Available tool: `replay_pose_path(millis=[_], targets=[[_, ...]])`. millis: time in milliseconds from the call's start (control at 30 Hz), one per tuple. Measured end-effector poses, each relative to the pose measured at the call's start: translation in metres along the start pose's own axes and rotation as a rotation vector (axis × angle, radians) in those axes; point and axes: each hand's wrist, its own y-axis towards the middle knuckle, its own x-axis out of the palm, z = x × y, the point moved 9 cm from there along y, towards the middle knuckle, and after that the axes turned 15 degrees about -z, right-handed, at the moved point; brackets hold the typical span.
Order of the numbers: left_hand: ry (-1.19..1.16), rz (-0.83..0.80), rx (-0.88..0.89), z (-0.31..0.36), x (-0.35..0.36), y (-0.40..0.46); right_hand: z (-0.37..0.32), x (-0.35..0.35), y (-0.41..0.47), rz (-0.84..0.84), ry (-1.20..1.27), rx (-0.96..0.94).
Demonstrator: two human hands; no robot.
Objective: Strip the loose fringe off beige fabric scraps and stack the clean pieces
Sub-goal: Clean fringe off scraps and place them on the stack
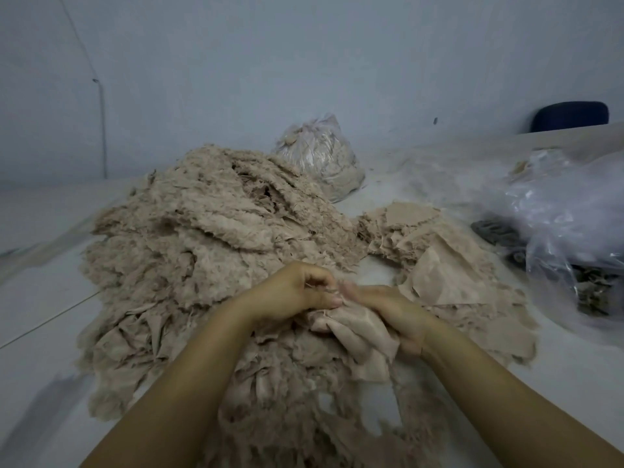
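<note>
Near the middle of the table (40, 298), the right hand (391, 315) grips a beige scrap (354, 336) bunched in its curled fingers. The left hand (297, 288) pinches loose threads at the scrap's top edge. A big heap of frayed scraps (202, 231) lies to the left and far side. Flatter pieces (439, 261) are stacked right. A tied plastic bag (320, 153) sits far back.

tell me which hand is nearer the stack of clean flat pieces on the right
Right. The right hand, gripping a beige scrap, sits just beside the near edge of the stack of clean pieces. The left hand is farther off, by the big fringed pile.
</note>
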Motion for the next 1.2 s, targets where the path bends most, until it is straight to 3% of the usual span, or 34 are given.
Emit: replay_pose_path(millis=[133,200,300,400,600,733,867,1033,1200], targets=[[-0.23,0.202,-0.001,-0.019,-0.025,-0.017,-0.016,-0.026,-0.011,0.247,0.019,-0.189],[-0.209,0.288,-0.024,-0.03,-0.037,-0.027,-0.017,-0.04,-0.022,0.329,0.044,-0.226],[-0.119,0.183,-0.065,-0.025,-0.017,-0.015,-0.013,-0.035,-0.022,0.295,0.0,-0.198],[-0.191,0.078,-0.07,-0.024,0.013,0.005,-0.018,-0.027,-0.018,0.305,-0.046,-0.26],[-0.003,-0.011,-0.191,-0.045,0.02,-0.001,-0.031,-0.066,-0.055,0.681,-0.084,-0.364],[-0.131,0.119,-0.109,-0.031,0.014,0.001,-0.027,-0.056,-0.046,0.572,-0.291,-0.184],[-0.067,0.177,-0.024,-0.01,0.021,0.021,-0.018,-0.032,-0.023,0.364,-0.447,-0.102],[-0.3,0.319,0.072,-0.016,0.01,0.012,-0.02,-0.039,-0.033,0.371,-0.28,-0.157],[-0.456,0.287,0.055,-0.024,0.016,0.015,-0.018,-0.038,-0.03,0.353,-0.127,-0.249]])
